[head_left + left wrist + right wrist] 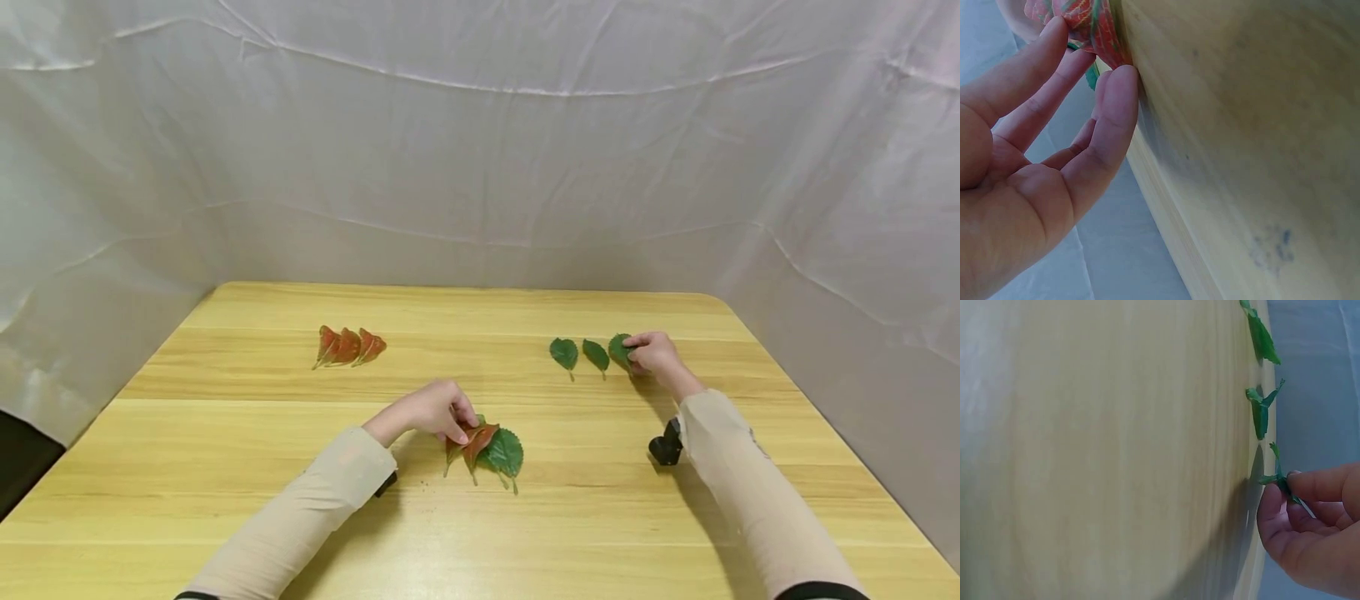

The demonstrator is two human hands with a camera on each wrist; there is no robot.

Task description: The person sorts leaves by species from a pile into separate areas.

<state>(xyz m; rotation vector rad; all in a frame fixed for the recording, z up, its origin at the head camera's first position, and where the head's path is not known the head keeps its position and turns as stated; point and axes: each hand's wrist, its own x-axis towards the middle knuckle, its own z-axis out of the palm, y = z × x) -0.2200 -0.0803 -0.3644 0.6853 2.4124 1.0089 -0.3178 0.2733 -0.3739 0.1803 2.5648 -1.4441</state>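
Note:
At the middle of the table, my left hand [442, 408] pinches a red leaf [1107, 31] between thumb and fingers. The small pile there has red leaves [482, 440] lying over green leaves [506, 452], partly hidden by the hand. Towards the back right, my right hand [654, 354] pinches a green leaf [619, 348] by its right side. Its thumb and fingertips also grip that leaf in the right wrist view. To its left two more green leaves, a rounder one [564, 353] and a narrower one [596, 355], lie in a row.
Three red leaves [345, 346] overlap in a row at the back left of the wooden table [225, 467]. Pale cloth [480, 167] hangs behind the table and along both sides. A black device [666, 446] is on the right wrist.

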